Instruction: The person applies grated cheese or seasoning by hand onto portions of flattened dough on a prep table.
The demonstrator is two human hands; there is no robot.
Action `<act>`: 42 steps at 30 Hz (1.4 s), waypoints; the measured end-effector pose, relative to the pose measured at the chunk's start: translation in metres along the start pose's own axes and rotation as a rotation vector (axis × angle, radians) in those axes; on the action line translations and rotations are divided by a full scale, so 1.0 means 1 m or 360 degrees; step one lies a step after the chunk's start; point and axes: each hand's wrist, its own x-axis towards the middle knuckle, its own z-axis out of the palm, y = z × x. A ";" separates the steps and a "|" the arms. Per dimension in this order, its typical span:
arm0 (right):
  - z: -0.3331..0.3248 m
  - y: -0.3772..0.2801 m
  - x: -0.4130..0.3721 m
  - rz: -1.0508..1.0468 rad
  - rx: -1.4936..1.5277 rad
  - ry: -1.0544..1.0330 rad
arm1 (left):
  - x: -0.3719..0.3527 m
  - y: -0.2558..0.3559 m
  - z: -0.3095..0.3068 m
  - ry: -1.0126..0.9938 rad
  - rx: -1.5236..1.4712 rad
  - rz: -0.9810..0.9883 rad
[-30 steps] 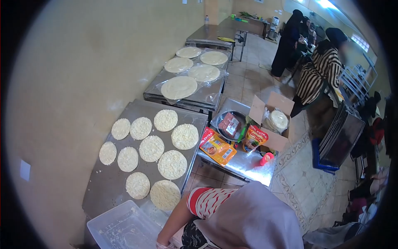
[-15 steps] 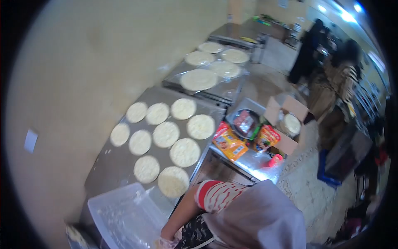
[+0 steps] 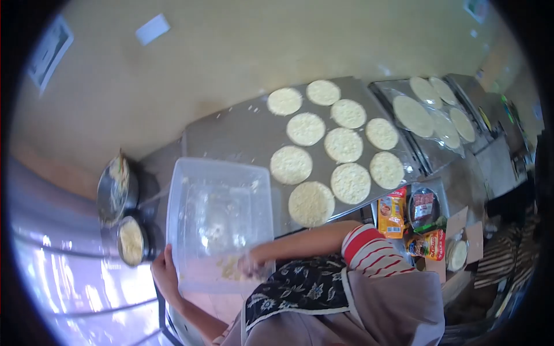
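The steel worktop (image 3: pixel 231 135) is the biggest thing before me, a dull grey sheet, flat and smooth, with pale crumbs scattered near the wall. At its near edge stands the clear plastic tub (image 3: pixel 219 202), rectangular with rounded corners. It is tipped up toward me, and its walls are smeared and cloudy. Beyond it, the dough rounds (image 3: pixel 343 144) lie in rows on the steel, thin flat discs with a rough, crumbly, cream-coloured topping. Most lie just apart and a few touch at the edges. Left of the tub sit two small metal bowls (image 3: pixel 131 242), round and shiny, and the nearer one holds a pale yellow mash.

My left hand (image 3: pixel 164 271) is clamped on the tub's left rim, fingers curled round the plastic. My right hand (image 3: pixel 249 265) is down inside the tub at its low end, touching a heap of pale crumbs (image 3: pixel 229 269). Seen through the smeared wall it is blurred, and I cannot tell how far the fingers are spread.
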 end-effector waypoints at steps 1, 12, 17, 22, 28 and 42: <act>0.012 -0.045 -0.052 0.0080 -0.0494 -0.0106 | -0.002 -0.003 0.000 0.0008 -0.0025 -0.0023; 0.079 -0.120 -0.106 0.0046 -0.0082 0.0295 | 0.000 0.000 0.004 0.0051 -0.0127 -0.0308; 0.076 -0.123 -0.113 0.0067 0.0347 0.0152 | 0.000 -0.003 0.007 0.0034 -0.0191 -0.0379; 0.076 -0.121 -0.113 0.0185 0.0250 0.0216 | 0.000 -0.007 0.008 0.0044 -0.0186 -0.0346; 0.077 -0.111 -0.116 -0.0011 0.0233 0.0432 | 0.001 -0.009 0.010 0.0065 -0.0200 -0.0320; 0.074 -0.191 -0.209 -0.0290 0.0116 0.0171 | -0.005 -0.028 0.016 0.0111 -0.0238 -0.0127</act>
